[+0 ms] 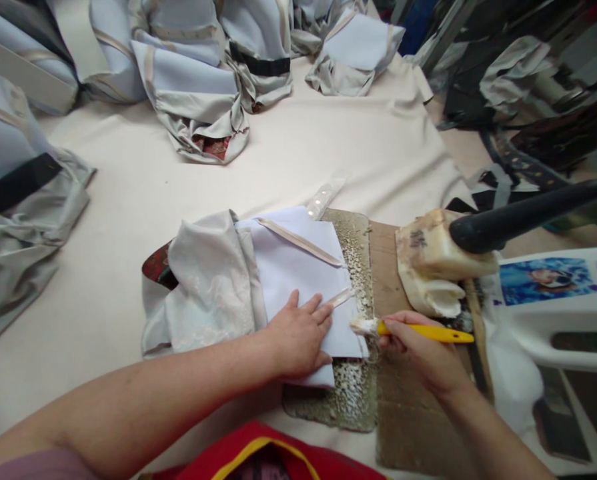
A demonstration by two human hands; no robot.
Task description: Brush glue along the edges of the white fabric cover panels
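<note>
My left hand lies flat with fingers spread on a white fabric panel, which has beige strips on it. Grey shiny lining is bunched at the panel's left side, with a bit of dark red patterned material beside it. Under the panel's right edge is a speckled board crusted with whitish residue. My right hand grips a yellow-handled brush. The brush's white-coated bristles are at the panel's right edge; whether they touch it I cannot tell.
A cut-open plastic container stands on brown cardboard at the right, below a dark tube. Several similar white-and-grey fabric pieces lie at the back and left of the cream-covered table. A white plastic item is far right.
</note>
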